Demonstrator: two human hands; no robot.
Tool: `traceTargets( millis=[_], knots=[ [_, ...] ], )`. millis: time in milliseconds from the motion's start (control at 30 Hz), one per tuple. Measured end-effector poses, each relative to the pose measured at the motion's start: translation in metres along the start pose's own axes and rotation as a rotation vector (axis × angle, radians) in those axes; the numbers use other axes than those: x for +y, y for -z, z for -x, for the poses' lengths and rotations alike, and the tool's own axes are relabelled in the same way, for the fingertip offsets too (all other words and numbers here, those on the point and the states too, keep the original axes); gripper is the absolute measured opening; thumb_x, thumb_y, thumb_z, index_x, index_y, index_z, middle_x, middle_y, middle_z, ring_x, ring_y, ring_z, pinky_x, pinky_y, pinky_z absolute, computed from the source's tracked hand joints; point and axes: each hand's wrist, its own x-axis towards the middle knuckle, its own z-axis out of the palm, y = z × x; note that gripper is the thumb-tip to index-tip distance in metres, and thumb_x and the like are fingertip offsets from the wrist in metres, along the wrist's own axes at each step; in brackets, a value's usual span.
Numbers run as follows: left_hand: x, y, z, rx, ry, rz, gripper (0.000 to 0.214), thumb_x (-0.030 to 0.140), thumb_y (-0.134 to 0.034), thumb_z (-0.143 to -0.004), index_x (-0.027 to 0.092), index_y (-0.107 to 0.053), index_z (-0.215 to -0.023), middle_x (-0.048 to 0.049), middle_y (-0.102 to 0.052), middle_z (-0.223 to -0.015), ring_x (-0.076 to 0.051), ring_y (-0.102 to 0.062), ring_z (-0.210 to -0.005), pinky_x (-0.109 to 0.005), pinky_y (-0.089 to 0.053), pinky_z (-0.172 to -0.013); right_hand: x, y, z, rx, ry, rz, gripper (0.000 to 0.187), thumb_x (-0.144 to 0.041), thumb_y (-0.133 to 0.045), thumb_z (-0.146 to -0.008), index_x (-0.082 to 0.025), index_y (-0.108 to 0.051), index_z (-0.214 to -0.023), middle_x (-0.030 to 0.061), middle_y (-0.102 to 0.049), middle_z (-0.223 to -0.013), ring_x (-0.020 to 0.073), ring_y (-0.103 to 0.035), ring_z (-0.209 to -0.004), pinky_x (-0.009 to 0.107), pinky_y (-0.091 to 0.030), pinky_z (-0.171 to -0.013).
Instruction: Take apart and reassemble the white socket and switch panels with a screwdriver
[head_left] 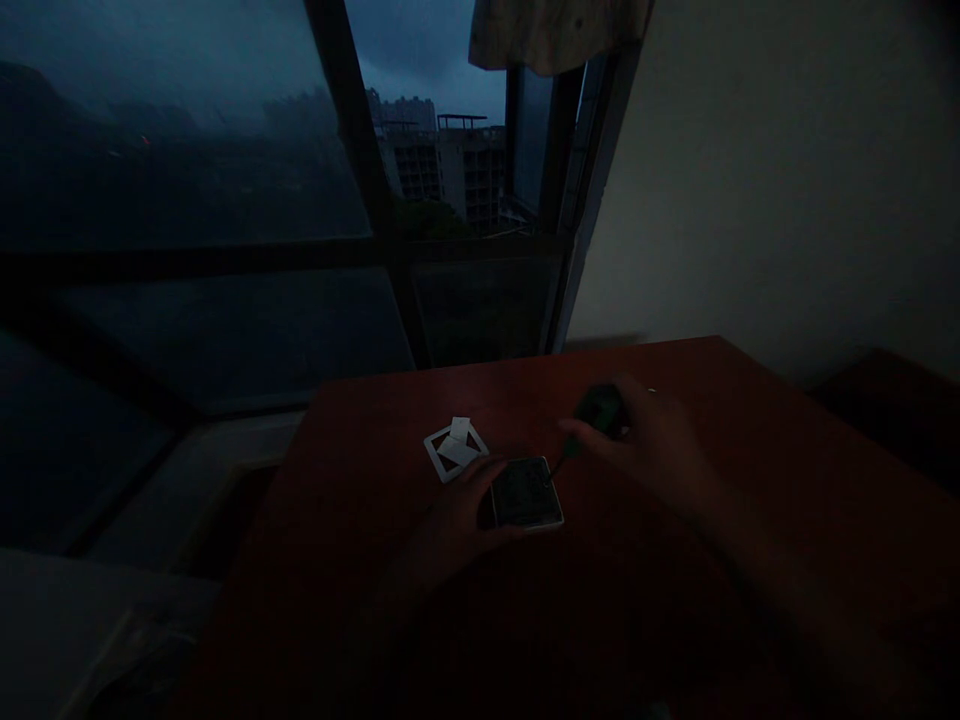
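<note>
The room is very dark. My left hand (457, 515) rests on a reddish-brown table (720, 450), its fingers pressed against the left side of a small square device (527, 492) with a dark face and pale rim, holding it in place. My right hand (645, 440) is closed around a dark green-handled tool (600, 410), probably a screwdriver, whose thin shaft points down to the device's upper right corner. To the left of the device lies a white square frame (454, 447) with small white pieces on it, touched by neither hand.
A large window (225, 200) with dark frames fills the left and back, showing dusk sky and buildings. A pale wall (787, 180) rises on the right. A light sill or ledge (195, 480) runs left of the table. A curtain (555, 30) hangs above.
</note>
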Motion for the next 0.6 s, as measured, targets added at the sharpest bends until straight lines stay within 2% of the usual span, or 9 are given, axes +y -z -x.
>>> traceTargets(
  millis=[133, 267, 433, 500, 600],
  knots=[
    [-0.004, -0.002, 0.000, 0.017, -0.008, -0.010, 0.078, 0.039, -0.077, -0.070, 0.026, -0.040, -0.138, -0.0072, -0.039, -0.145, -0.029, -0.039, -0.130, -0.044, -0.032, -0.109, -0.006, -0.007, -0.005, 0.018, 0.019, 0.053, 0.042, -0.056, -0.064, -0.077, -0.019, -0.054, -0.093, 0.0010, -0.064, -0.067, 0.0166, -0.061, -0.055, 0.024, -0.038, -0.049],
    [-0.003, -0.001, 0.001, 0.002, -0.018, -0.011, 0.076, 0.038, -0.076, -0.072, 0.025, -0.040, -0.138, -0.0076, -0.039, -0.145, -0.028, -0.039, -0.131, -0.043, -0.032, -0.109, -0.010, -0.009, -0.008, -0.030, 0.048, 0.104, 0.044, -0.052, -0.058, -0.083, -0.018, -0.051, -0.110, 0.0023, -0.067, -0.073, 0.0188, -0.063, -0.058, 0.026, -0.037, -0.050],
    [0.000, 0.001, -0.001, -0.003, -0.026, 0.000, 0.075, 0.036, -0.076, -0.072, 0.026, -0.040, -0.137, -0.0072, -0.040, -0.144, -0.028, -0.040, -0.129, -0.042, -0.033, -0.109, -0.017, 0.009, -0.010, -0.170, 0.110, 0.059, 0.028, -0.033, -0.054, -0.086, -0.020, -0.052, -0.110, 0.0053, -0.067, -0.093, 0.0180, -0.064, -0.069, 0.026, -0.041, -0.057],
    [0.000, 0.001, -0.001, -0.004, -0.043, 0.020, 0.074, 0.036, -0.075, -0.073, 0.026, -0.041, -0.137, -0.0069, -0.041, -0.143, -0.026, -0.041, -0.128, -0.041, -0.034, -0.108, -0.019, 0.017, -0.009, -0.255, 0.133, 0.003, 0.034, -0.025, -0.054, -0.084, -0.021, -0.049, -0.118, 0.0051, -0.067, -0.099, 0.0170, -0.064, -0.074, 0.026, -0.043, -0.061],
    [0.001, 0.000, -0.001, 0.005, -0.041, 0.035, 0.074, 0.036, -0.076, -0.072, 0.027, -0.041, -0.137, -0.0061, -0.041, -0.143, -0.026, -0.041, -0.129, -0.040, -0.034, -0.108, -0.020, 0.021, -0.008, -0.291, 0.157, 0.049, 0.039, -0.031, -0.053, -0.087, -0.023, -0.046, -0.124, 0.0042, -0.069, -0.095, 0.0180, -0.064, -0.074, 0.026, -0.043, -0.061]
  ],
)
